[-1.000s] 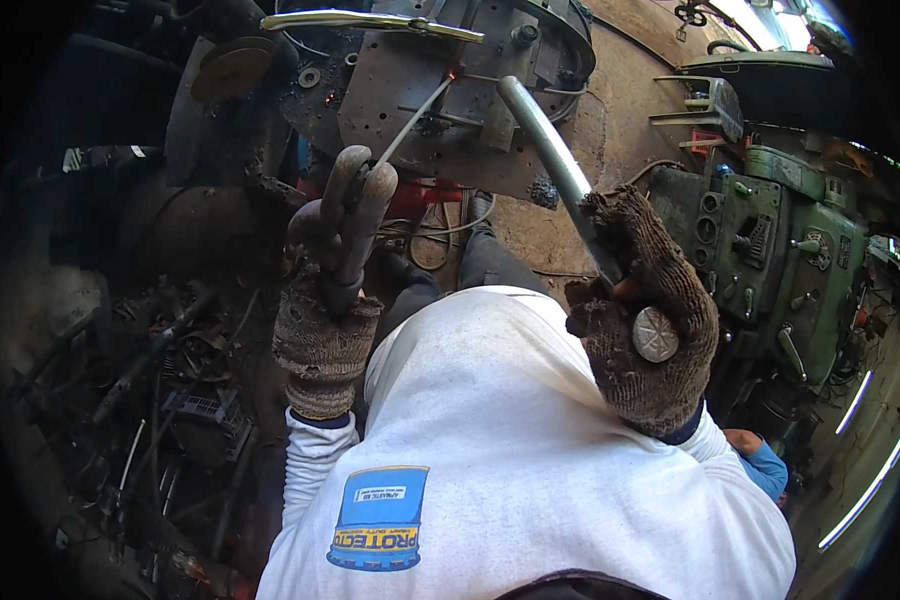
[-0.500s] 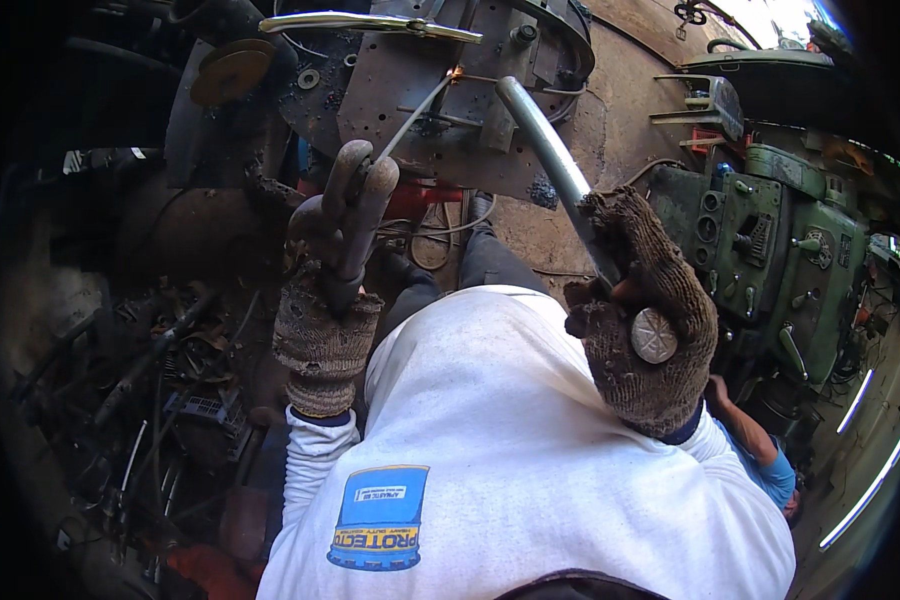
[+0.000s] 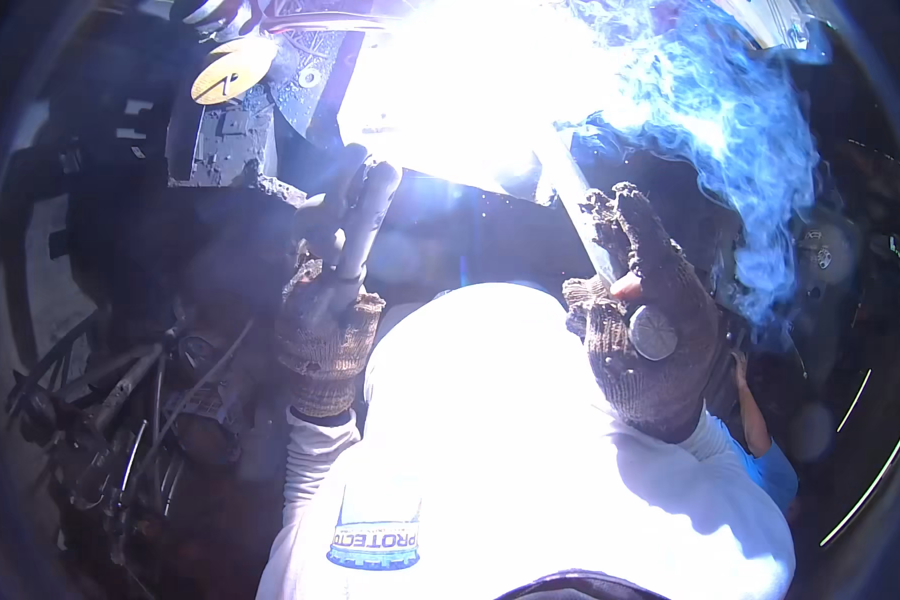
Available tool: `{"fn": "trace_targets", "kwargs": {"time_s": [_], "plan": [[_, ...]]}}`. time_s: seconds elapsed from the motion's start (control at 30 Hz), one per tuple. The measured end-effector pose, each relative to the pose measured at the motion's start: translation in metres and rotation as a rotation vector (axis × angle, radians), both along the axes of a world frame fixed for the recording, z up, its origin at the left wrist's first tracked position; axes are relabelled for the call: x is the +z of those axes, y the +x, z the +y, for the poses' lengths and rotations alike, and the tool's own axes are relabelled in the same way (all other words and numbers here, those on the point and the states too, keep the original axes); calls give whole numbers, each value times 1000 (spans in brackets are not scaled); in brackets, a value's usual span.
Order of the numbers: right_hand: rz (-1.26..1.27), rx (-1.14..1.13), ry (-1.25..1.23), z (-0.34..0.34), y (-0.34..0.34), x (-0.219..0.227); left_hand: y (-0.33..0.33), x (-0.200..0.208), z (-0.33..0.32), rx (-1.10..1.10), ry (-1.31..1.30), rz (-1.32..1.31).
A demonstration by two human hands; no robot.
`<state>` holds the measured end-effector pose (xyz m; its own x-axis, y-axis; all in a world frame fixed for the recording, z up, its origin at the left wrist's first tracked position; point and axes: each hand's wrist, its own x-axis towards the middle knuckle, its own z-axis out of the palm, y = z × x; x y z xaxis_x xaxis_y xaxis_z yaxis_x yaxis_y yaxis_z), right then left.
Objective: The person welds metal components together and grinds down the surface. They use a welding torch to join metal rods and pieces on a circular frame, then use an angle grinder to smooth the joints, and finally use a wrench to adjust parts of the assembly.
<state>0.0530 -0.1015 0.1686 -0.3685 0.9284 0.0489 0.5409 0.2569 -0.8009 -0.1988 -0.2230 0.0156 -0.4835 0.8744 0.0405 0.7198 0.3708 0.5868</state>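
- Left hand [image 3: 322, 325], knit glove, fist closed round dark electrode holder [image 3: 365, 215], held upright, tip up toward the glare.
- Right hand [image 3: 642, 320], gloved, clamped on metal tube [image 3: 582, 215] slanting up-left into the arc.
- Arc [image 3: 470, 90] white-out at top centre; joint probably there, can't tell.
- Blue smoke [image 3: 740, 130] right of it.
- Scrap rods [image 3: 120, 400] lower left.

My gloved left hand [image 3: 328, 325] grips a dark welding electrode holder [image 3: 362, 215], pointed up into a blinding white arc glare [image 3: 460, 90]. My gloved right hand [image 3: 645, 335] holds a metal pipe [image 3: 580, 215] beside it. Blue smoke [image 3: 740, 130] curls at upper right.
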Motion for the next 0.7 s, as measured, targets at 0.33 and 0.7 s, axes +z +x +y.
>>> {"fn": "trace_targets", "kwargs": {"time_s": [0.33, 0.7], "plan": [[-55, 32, -11, 5, -9, 2, 5, 66, 61, -400, 172, 181], [-20, 16, -131, -1, -14, 20, -20, 11, 74, -466, 484, 183]]}}
